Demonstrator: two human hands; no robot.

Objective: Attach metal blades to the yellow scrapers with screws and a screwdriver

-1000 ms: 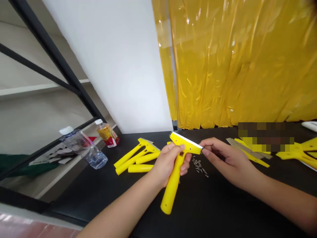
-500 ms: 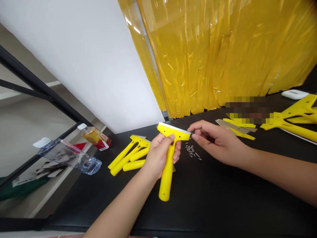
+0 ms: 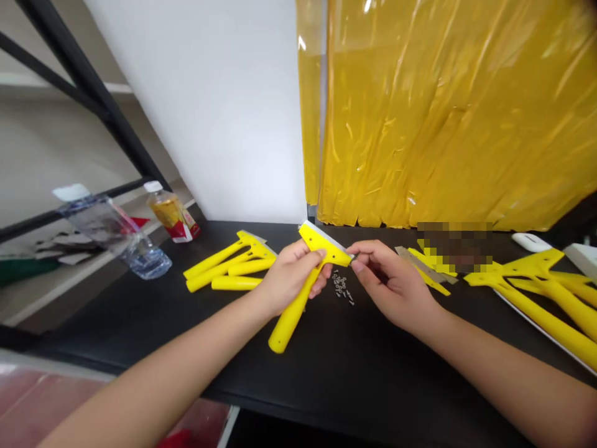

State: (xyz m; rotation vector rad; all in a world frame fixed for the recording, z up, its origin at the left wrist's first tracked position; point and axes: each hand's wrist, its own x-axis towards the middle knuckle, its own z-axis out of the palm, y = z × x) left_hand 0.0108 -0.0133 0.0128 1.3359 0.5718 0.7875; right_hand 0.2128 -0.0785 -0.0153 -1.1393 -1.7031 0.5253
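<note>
My left hand (image 3: 291, 274) is wrapped around the neck of a yellow scraper (image 3: 293, 317), its thumb on the head. The scraper slants, with its handle toward me and a pale metal edge along the top of its head. At the right end of that edge, my right hand (image 3: 398, 283) pinches thumb and forefinger together. Something small and dark shows at those fingertips, too small to name. Loose little screws and nuts (image 3: 342, 286) lie on the black table (image 3: 364, 367) between the hands. More yellow scrapers (image 3: 219, 274) rest to the left, some with blades.
Flat yellow pieces and metal blades (image 3: 429, 270) lie beyond my right hand. Yellow scraper bodies (image 3: 536, 305) are piled at the right near a white case (image 3: 534, 242). A clear bottle (image 3: 119, 230) and a drink bottle (image 3: 172, 214) stand left. Yellow film (image 3: 420, 124) hangs behind.
The camera view has shifted and turned. The scraper has tilted, its handle end swinging left in view. Both hands keep their places on and beside it.
</note>
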